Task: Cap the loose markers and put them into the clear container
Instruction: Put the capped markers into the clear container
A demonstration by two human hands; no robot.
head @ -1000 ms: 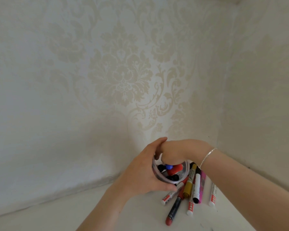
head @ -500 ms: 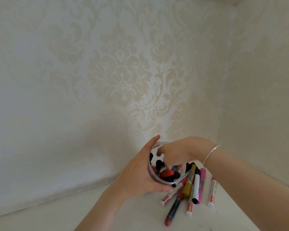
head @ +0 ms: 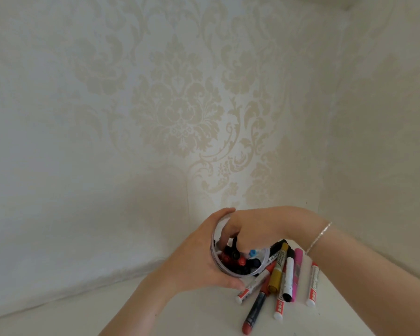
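Observation:
My left hand (head: 199, 260) grips the clear container (head: 261, 269) from the left and holds it tilted, with its mouth facing me. Inside lie several loose caps: red ones (head: 240, 262), black ones and a blue one (head: 252, 252). My right hand (head: 260, 226) comes in from the right, its fingers curled down into the container among the caps. Whether they pinch anything is hidden. Right of the container lies a bunch of loose markers on the white table, among them a gold one (head: 278, 271), a pink one (head: 298, 267) and a dark one with a red end (head: 255, 309).
The white table (head: 204, 316) sits in a corner. A patterned wall (head: 180, 117) stands close behind, and a plain wall (head: 386, 166) rises on the right. A white marker with red print (head: 313, 284) lies apart at the right of the bunch.
My right hand's fingers have pushed deeper into the container and toward its left side. The container's mouth has tipped more toward me. The markers on the table have not moved.

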